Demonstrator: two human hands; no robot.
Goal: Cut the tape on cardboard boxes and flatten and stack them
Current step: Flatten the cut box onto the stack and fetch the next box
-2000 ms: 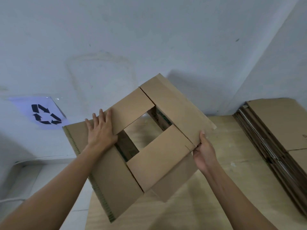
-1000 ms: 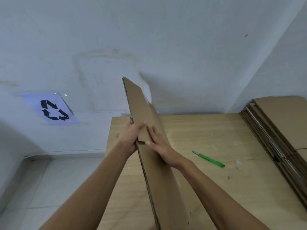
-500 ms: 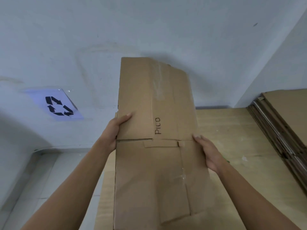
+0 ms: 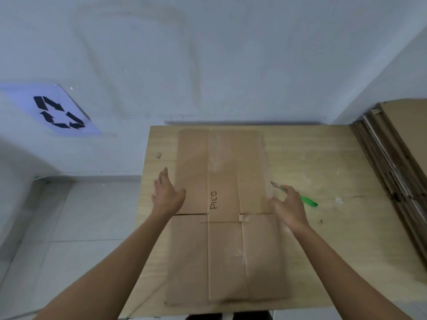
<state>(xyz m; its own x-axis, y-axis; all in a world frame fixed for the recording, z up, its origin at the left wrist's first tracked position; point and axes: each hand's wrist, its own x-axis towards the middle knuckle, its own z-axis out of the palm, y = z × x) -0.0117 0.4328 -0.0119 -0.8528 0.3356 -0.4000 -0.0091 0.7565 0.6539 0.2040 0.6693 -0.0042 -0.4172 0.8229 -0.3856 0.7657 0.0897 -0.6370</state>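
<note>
A flattened brown cardboard box (image 4: 227, 250) marked "PICO" lies flat along the middle of the wooden table (image 4: 323, 162). My left hand (image 4: 167, 195) hovers at the box's left edge, fingers straight, thumb over the cardboard. My right hand (image 4: 288, 207) is at the box's right edge, fingers relaxed, holding nothing. A green-handled cutter (image 4: 308, 200) lies on the table just behind my right hand, partly hidden by it.
A stack of flattened cardboard boxes (image 4: 397, 158) fills the table's right side against the wall. A recycling sign (image 4: 57, 112) hangs on the wall at left. Grey tiled floor (image 4: 80, 215) lies left of the table.
The box went from open to folded flat on edge, then was held up flat, and now lies on the table. Both hands have let go of its sides.
</note>
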